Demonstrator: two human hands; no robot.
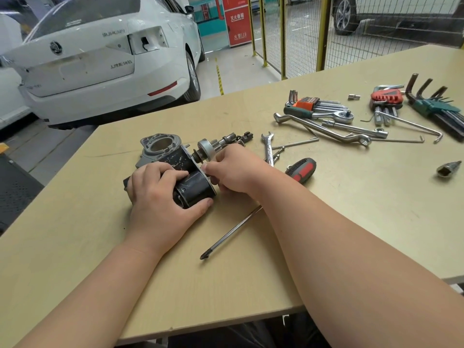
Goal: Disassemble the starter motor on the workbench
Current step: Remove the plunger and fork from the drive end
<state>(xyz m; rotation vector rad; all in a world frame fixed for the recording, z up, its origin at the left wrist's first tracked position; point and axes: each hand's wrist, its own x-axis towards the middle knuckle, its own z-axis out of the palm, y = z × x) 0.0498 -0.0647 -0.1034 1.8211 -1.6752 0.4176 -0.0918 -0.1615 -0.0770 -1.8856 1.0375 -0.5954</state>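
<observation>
A white hatchback (100, 59) is standing beyond the far left edge of the pale wooden workbench (251, 285), with one tail lamp missing from its body, and a yellow mesh fence (301, 33) is running behind the bench's far side.

The starter motor (175, 169) is lying on its side left of the bench's centre. Its black cylindrical body is showing scuffed, chipped paint, a grey cast aluminium nose housing with a round opening is facing the far side, and a silver drive gear on a short shaft (213, 146) is sitting just beyond it to the right.

The left hand (158, 197) is wrapping over the near black cylinder, fingers and thumb clamped around it. The right hand (236, 169) is pressing its bunched fingertips against the motor's right end plate; whether they are pinching anything I cannot tell.

One screwdriver (253, 214) with a red and black handle is lying partly under the right forearm, tip toward the near side. Among the tools on the right are lying one combination spanner (268, 149), one ratchet handle (319, 114), one double-ended offset ring spanner (324, 129), and three sets of hex keys: orange-held (306, 104), red-held (386, 99) and green-held (434, 104). One loose socket (448, 168) is resting alone at the far right.
</observation>
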